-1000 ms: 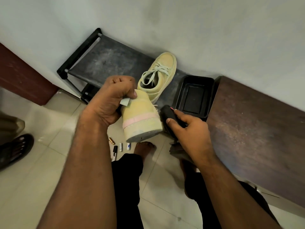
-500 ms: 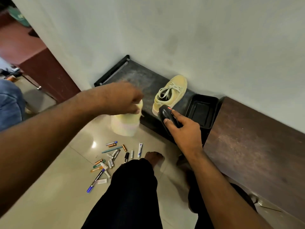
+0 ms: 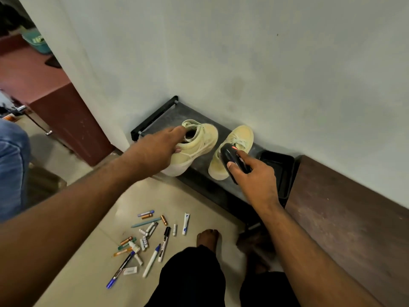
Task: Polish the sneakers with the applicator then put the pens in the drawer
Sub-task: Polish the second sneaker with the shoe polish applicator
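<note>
Two pale yellow sneakers stand on a low black rack against the wall. My left hand grips the left sneaker at its collar, fingers inside the opening, with the shoe tilted on the rack's front edge. The right sneaker rests flat beside it. My right hand holds the black polish applicator just in front of the right sneaker. Pens and markers lie scattered on the tiled floor with batteries and small tubes.
A black plastic tray sits at the rack's right end, next to a dark wooden bench. A brown door stands left. My bare feet are near the pens. Someone in blue jeans is at the left edge.
My left hand carried the sneaker from in front of me down to the rack beside the other one. My right hand kept the applicator and moved toward the rack.
</note>
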`<move>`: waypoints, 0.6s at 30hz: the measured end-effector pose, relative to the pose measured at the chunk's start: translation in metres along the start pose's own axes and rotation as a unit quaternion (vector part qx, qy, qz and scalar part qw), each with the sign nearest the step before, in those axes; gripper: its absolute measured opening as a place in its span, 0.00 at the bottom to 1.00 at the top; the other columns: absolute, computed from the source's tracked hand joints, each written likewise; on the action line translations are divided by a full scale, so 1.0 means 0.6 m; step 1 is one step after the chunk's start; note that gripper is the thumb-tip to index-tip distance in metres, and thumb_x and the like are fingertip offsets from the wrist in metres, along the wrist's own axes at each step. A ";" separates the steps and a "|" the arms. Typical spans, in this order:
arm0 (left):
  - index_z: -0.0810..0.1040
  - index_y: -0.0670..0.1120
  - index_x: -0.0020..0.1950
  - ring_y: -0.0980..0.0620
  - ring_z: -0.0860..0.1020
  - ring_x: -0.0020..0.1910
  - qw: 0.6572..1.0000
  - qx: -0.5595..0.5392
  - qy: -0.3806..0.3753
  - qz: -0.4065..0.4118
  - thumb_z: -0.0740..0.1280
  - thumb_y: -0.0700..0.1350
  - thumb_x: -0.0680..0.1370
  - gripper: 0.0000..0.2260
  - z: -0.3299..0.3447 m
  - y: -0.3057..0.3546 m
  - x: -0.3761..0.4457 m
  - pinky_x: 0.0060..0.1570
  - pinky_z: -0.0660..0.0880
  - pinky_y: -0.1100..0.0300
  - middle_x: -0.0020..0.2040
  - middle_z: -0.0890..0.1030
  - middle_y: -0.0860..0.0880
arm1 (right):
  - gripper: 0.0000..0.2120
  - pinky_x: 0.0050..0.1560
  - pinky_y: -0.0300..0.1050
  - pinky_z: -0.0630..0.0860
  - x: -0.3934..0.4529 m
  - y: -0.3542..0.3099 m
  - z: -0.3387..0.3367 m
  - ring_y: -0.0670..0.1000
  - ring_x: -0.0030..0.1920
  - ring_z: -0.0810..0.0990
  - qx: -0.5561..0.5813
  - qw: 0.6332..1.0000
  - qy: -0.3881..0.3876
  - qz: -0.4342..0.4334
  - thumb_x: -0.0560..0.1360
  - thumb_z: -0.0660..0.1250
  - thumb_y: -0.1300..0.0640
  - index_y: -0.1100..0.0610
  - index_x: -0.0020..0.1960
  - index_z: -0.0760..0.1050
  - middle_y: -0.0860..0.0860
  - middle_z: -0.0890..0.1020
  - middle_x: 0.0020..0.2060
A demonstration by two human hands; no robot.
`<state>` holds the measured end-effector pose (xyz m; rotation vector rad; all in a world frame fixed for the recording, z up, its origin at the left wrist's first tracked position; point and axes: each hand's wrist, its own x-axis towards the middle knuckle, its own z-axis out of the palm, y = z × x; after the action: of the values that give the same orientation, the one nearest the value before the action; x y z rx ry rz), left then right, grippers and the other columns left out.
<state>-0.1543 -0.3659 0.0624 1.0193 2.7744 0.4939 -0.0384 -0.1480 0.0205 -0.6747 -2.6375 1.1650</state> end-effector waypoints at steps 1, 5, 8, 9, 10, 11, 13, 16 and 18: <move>0.67 0.48 0.62 0.49 0.76 0.49 1.000 -0.019 0.019 -0.003 0.62 0.44 0.81 0.11 0.009 -0.002 0.011 0.50 0.76 0.48 0.54 0.73 0.51 | 0.24 0.55 0.44 0.78 0.007 0.004 0.003 0.44 0.51 0.80 -0.004 1.000 0.003 0.005 0.73 0.69 0.45 0.46 0.68 0.73 0.47 0.83 0.54; 0.69 0.47 0.61 0.50 0.75 0.47 0.993 -0.069 0.083 -0.045 0.62 0.44 0.81 0.09 0.079 -0.006 0.066 0.46 0.74 0.54 0.57 0.74 0.47 | 0.27 0.59 0.49 0.77 0.038 0.025 0.014 0.46 0.55 0.79 0.003 1.000 0.016 0.023 0.72 0.71 0.47 0.44 0.70 0.70 0.47 0.81 0.58; 0.69 0.46 0.58 0.49 0.77 0.47 0.986 -0.086 0.124 -0.063 0.62 0.44 0.81 0.07 0.142 -0.015 0.101 0.43 0.74 0.57 0.56 0.75 0.48 | 0.29 0.60 0.49 0.76 0.058 0.049 0.009 0.46 0.56 0.79 -0.012 0.999 0.026 0.029 0.71 0.71 0.48 0.42 0.71 0.68 0.46 0.80 0.58; 0.69 0.46 0.57 0.48 0.78 0.47 0.985 -0.087 0.129 -0.069 0.62 0.44 0.81 0.06 0.159 -0.020 0.110 0.42 0.73 0.56 0.56 0.74 0.47 | 0.30 0.58 0.49 0.77 0.064 0.057 0.004 0.47 0.55 0.79 -0.019 0.999 0.029 0.031 0.70 0.70 0.47 0.41 0.70 0.68 0.46 0.80 0.56; 0.69 0.46 0.55 0.48 0.77 0.46 0.985 -0.089 0.130 -0.075 0.61 0.44 0.81 0.04 0.176 -0.026 0.121 0.42 0.73 0.56 0.55 0.74 0.47 | 0.30 0.57 0.49 0.77 0.071 0.069 -0.002 0.47 0.53 0.79 -0.028 0.998 0.033 0.037 0.68 0.70 0.47 0.41 0.70 0.68 0.46 0.80 0.54; 0.69 0.46 0.54 0.47 0.77 0.46 0.984 -0.093 0.128 -0.082 0.61 0.43 0.82 0.03 0.190 -0.033 0.129 0.41 0.72 0.55 0.55 0.73 0.47 | 0.32 0.56 0.48 0.77 0.078 0.079 -0.009 0.48 0.53 0.79 -0.037 0.998 0.035 0.049 0.67 0.70 0.47 0.42 0.70 0.67 0.48 0.80 0.54; 0.68 0.46 0.51 0.46 0.76 0.44 0.985 -0.099 0.114 -0.087 0.59 0.43 0.82 0.01 0.215 -0.044 0.140 0.41 0.73 0.52 0.53 0.73 0.47 | 0.37 0.55 0.45 0.75 0.090 0.100 -0.023 0.52 0.55 0.78 -0.057 0.994 0.032 0.086 0.67 0.71 0.50 0.44 0.74 0.63 0.51 0.77 0.58; 0.69 0.43 0.49 0.44 0.75 0.42 0.986 -0.104 0.105 -0.075 0.60 0.42 0.81 0.03 0.241 -0.055 0.142 0.41 0.75 0.46 0.50 0.72 0.46 | 0.40 0.55 0.44 0.73 0.103 0.126 -0.044 0.55 0.58 0.76 -0.082 0.989 0.024 0.120 0.67 0.72 0.51 0.46 0.76 0.59 0.54 0.74 0.61; 0.68 0.43 0.48 0.43 0.74 0.40 0.988 -0.104 0.093 -0.064 0.60 0.42 0.81 0.04 0.242 -0.059 0.143 0.40 0.74 0.45 0.48 0.72 0.45 | 0.40 0.55 0.44 0.72 0.107 0.136 -0.055 0.57 0.59 0.75 -0.088 0.987 0.024 0.135 0.68 0.71 0.51 0.47 0.76 0.59 0.56 0.72 0.62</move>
<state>-0.2052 -0.2984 -0.0876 0.7792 2.8468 0.8780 -0.0570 -0.0478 -0.0185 -1.1086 -2.6908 0.9692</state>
